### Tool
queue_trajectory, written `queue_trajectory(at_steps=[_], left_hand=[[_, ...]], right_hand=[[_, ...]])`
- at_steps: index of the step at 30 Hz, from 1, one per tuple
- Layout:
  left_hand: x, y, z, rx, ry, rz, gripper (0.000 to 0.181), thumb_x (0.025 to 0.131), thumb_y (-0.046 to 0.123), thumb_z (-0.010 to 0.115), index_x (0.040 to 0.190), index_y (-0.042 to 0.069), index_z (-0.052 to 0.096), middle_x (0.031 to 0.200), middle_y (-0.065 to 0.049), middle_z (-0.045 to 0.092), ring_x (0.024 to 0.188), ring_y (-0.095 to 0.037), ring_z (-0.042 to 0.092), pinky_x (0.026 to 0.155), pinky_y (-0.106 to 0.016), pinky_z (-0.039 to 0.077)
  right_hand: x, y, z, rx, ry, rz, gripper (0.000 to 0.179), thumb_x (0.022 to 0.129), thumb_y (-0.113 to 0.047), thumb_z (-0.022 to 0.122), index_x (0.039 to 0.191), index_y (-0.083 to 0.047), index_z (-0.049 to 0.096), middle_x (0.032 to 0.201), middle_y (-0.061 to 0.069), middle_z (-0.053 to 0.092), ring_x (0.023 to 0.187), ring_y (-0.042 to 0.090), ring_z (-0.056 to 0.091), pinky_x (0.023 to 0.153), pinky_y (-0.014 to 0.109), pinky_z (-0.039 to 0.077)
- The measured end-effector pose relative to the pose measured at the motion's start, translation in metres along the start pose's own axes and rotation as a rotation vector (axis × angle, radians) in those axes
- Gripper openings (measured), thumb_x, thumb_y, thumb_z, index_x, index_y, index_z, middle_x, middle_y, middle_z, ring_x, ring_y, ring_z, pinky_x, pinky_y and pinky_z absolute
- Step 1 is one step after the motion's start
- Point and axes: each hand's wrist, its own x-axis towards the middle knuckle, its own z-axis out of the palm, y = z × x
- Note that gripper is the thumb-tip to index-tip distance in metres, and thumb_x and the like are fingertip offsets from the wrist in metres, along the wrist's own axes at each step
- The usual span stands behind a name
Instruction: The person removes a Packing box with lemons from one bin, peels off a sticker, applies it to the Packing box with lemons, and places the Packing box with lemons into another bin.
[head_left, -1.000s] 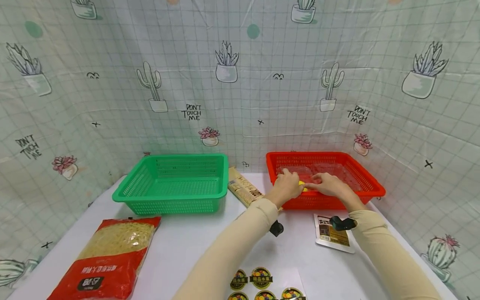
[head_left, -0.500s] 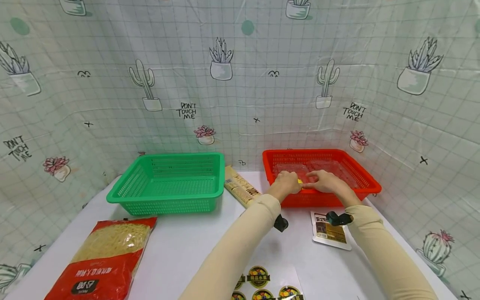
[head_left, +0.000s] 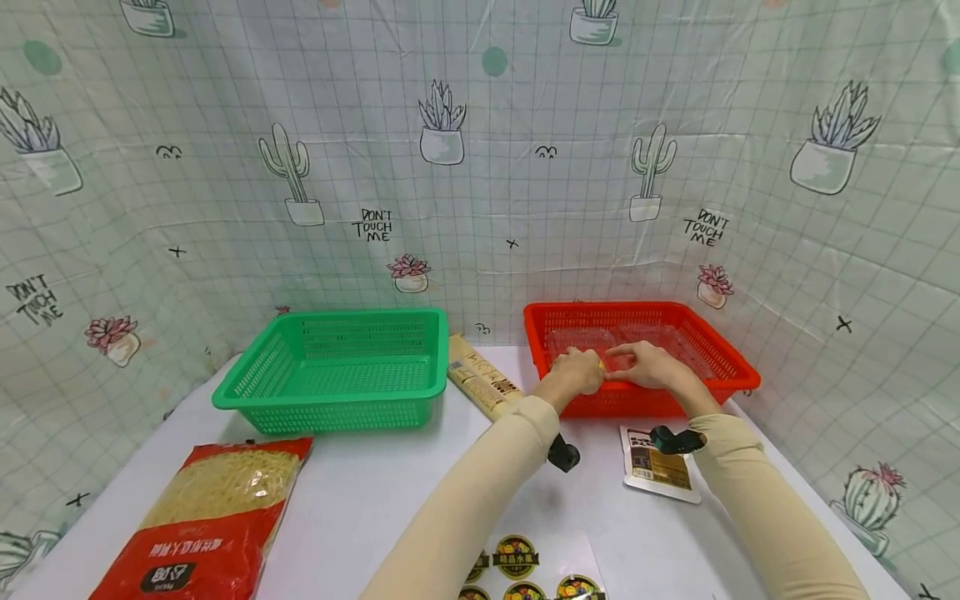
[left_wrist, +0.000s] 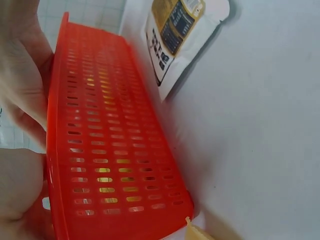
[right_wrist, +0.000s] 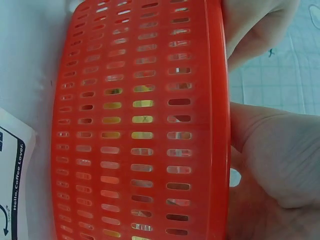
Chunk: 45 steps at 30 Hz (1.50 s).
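Note:
Both hands reach into the red basket (head_left: 727,360) at the back right, in the head view. My left hand (head_left: 576,372) is over its near left side, fingers bent down, beside a small yellow thing (head_left: 602,365) that is mostly covered. To its right, my right hand (head_left: 651,367) has thumb and index finger apart, pointing left. Inside lie clear plastic boxes (head_left: 581,338). Both wrist views show the basket's slotted wall (left_wrist: 107,130) with yellow behind it, and the rim hides the fingertips. Whether the left fingers pinch anything cannot be seen.
A green basket (head_left: 337,408) stands at the back left, a long tan packet (head_left: 483,379) beside it. A red pasta bag (head_left: 202,525) lies at the front left, a sticker sheet (head_left: 558,554) at the front. A white-and-brown pouch (head_left: 660,475) lies before the red basket.
The head view has shifted slightly. My hands stay in the red basket with small finger movements, and less of the yellow thing shows between them now.

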Motion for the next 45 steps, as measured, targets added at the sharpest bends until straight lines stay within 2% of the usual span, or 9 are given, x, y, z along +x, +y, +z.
queue_trajectory(at_steps=[6, 12, 19, 24, 29, 35, 39, 42, 45], left_hand=[[0.001, -0.005, 0.003, -0.065, 0.051, 0.023, 0.025, 0.101, 0.032, 0.054, 0.114, 0.016, 0.068, 0.116, -0.006, 0.06, 0.102, -0.025, 0.061, 0.086, -0.033, 0.052], [0.003, -0.01, 0.006, -0.111, 0.114, 0.05, 0.015, 0.099, 0.022, 0.056, 0.101, 0.014, 0.069, 0.113, -0.004, 0.064, 0.103, -0.026, 0.06, 0.083, -0.032, 0.051], [0.005, -0.018, 0.003, -0.067, 0.233, 0.138, 0.011, 0.095, 0.021, 0.062, 0.096, 0.014, 0.071, 0.109, -0.002, 0.068, 0.105, -0.023, 0.064, 0.091, -0.031, 0.05], [0.005, -0.025, -0.005, -0.081, 0.331, 0.233, 0.025, 0.094, 0.019, 0.063, 0.117, 0.017, 0.073, 0.119, 0.0, 0.071, 0.11, -0.018, 0.065, 0.095, -0.032, 0.047], [0.002, -0.033, -0.013, -0.199, 0.398, 0.288, 0.03, 0.094, 0.019, 0.065, 0.123, 0.014, 0.07, 0.123, 0.0, 0.07, 0.115, -0.021, 0.063, 0.094, -0.033, 0.048], [-0.004, -0.045, -0.02, -0.376, 0.474, 0.264, 0.035, 0.094, 0.019, 0.066, 0.128, 0.013, 0.066, 0.126, -0.004, 0.068, 0.121, -0.024, 0.06, 0.097, -0.039, 0.048], [-0.007, -0.056, -0.028, -0.484, 0.467, 0.283, 0.045, 0.092, 0.019, 0.069, 0.135, 0.009, 0.06, 0.105, -0.011, 0.068, 0.103, -0.02, 0.06, 0.088, -0.032, 0.048], [-0.011, -0.064, -0.036, -0.603, 0.405, 0.281, 0.054, 0.09, 0.02, 0.072, 0.14, 0.008, 0.054, 0.112, -0.015, 0.062, 0.1, -0.021, 0.059, 0.084, -0.028, 0.05], [-0.016, -0.073, -0.047, -0.709, 0.332, 0.245, 0.064, 0.088, 0.023, 0.074, 0.144, 0.008, 0.048, 0.133, -0.017, 0.056, 0.11, -0.024, 0.064, 0.086, -0.03, 0.056]], right_hand=[[-0.002, 0.001, 0.001, 0.023, 0.044, -0.02, 0.054, 0.088, -0.026, 0.074, 0.134, -0.002, 0.058, 0.135, 0.034, 0.053, 0.12, 0.051, 0.051, 0.098, 0.062, 0.046], [-0.003, 0.004, 0.002, 0.046, 0.118, -0.049, 0.052, 0.085, -0.024, 0.076, 0.129, -0.001, 0.062, 0.131, 0.034, 0.056, 0.114, 0.049, 0.054, 0.096, 0.061, 0.047], [-0.006, 0.003, -0.003, 0.077, 0.177, -0.023, 0.054, 0.085, -0.027, 0.077, 0.132, -0.006, 0.061, 0.134, 0.032, 0.054, 0.091, 0.035, 0.06, 0.08, 0.046, 0.055], [-0.011, -0.003, -0.012, 0.147, 0.182, -0.013, 0.059, 0.085, -0.028, 0.077, 0.136, -0.006, 0.056, 0.134, 0.032, 0.053, 0.062, 0.025, 0.064, 0.063, 0.033, 0.058], [-0.018, -0.007, -0.021, 0.138, 0.223, -0.042, 0.059, 0.085, -0.029, 0.077, 0.135, -0.005, 0.057, 0.13, 0.031, 0.056, 0.069, 0.026, 0.068, 0.071, 0.039, 0.059], [-0.025, -0.01, -0.025, 0.167, 0.238, -0.067, 0.058, 0.086, -0.029, 0.076, 0.135, -0.004, 0.057, 0.127, 0.031, 0.057, 0.073, 0.03, 0.07, 0.066, 0.032, 0.058], [-0.03, -0.015, -0.026, 0.201, 0.252, -0.093, 0.058, 0.087, -0.03, 0.076, 0.135, -0.004, 0.056, 0.13, 0.032, 0.056, 0.084, 0.035, 0.071, 0.068, 0.038, 0.06], [-0.033, -0.022, -0.028, 0.208, 0.261, -0.107, 0.061, 0.087, -0.034, 0.075, 0.136, -0.004, 0.055, 0.132, 0.03, 0.055, 0.099, 0.041, 0.068, 0.076, 0.045, 0.06], [-0.036, -0.029, -0.031, 0.205, 0.278, -0.117, 0.063, 0.087, -0.04, 0.074, 0.136, -0.006, 0.055, 0.133, 0.028, 0.055, 0.108, 0.045, 0.063, 0.082, 0.049, 0.058]])
